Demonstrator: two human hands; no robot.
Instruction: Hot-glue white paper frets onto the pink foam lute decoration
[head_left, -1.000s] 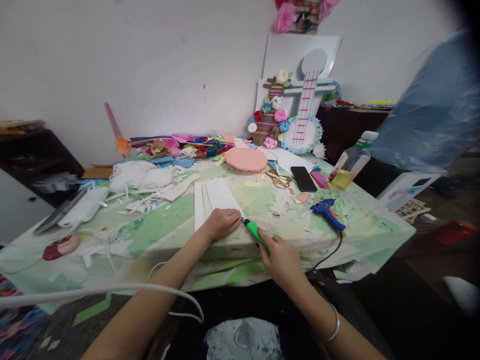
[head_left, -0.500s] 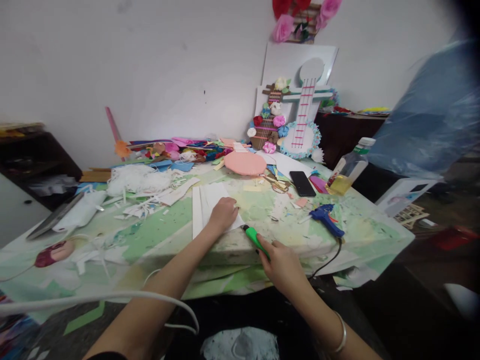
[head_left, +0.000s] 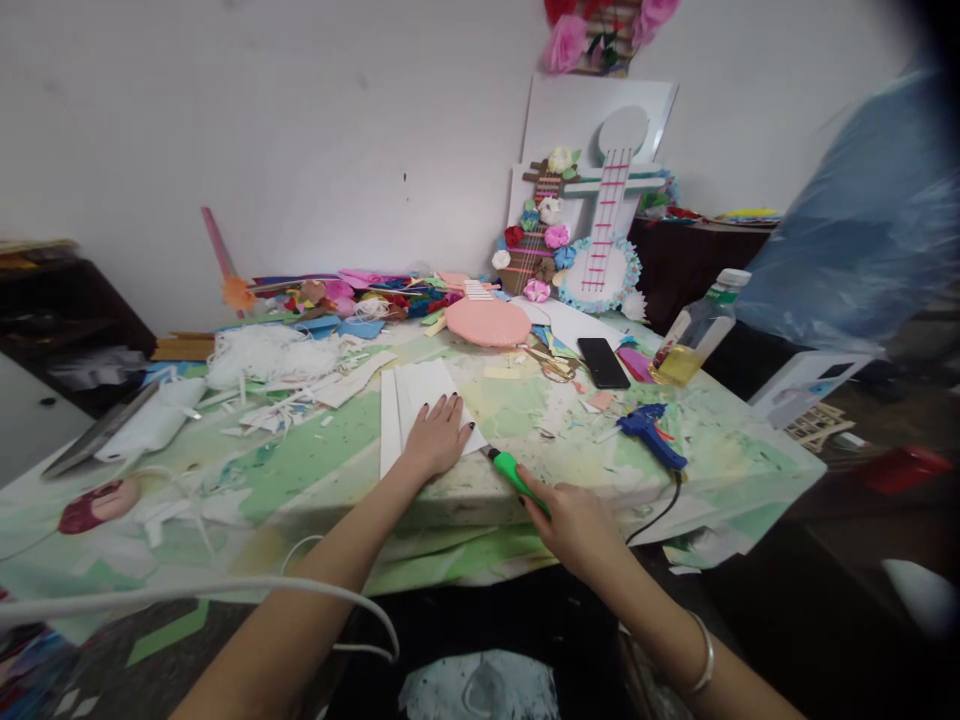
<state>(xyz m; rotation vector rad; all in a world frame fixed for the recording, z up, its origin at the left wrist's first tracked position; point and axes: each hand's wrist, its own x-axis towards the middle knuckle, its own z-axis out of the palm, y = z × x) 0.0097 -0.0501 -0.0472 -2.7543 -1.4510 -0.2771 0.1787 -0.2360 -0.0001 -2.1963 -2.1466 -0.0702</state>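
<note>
My left hand [head_left: 439, 437] lies flat on white board pieces [head_left: 422, 382] near the table's front edge, its fingers stretched out and a little apart. Wrapped round a green-handled tool [head_left: 507, 466] is my right hand [head_left: 574, 520], just to the right. That tool has a black collar and a thin tip pointing left at the right corner of the white board. Its exact kind is hard to make out, and whether the tip touches the board I cannot tell. A narrow white strip [head_left: 388, 420] runs along the board's left side.
A blue glue gun [head_left: 651, 434], a phone [head_left: 603, 363] and a bottle [head_left: 699, 330] are to the right. Behind my hands sits a pink round piece [head_left: 487, 322]. Paper scraps [head_left: 274, 358] cover the left. Two decorated instrument models lean on the wall. A white cable [head_left: 225, 590] crosses my left forearm.
The fingers of my left hand, bent before, now lie stretched out flat on the board. My right hand keeps its grip on the tool, almost in the same place. The view has shifted slightly.
</note>
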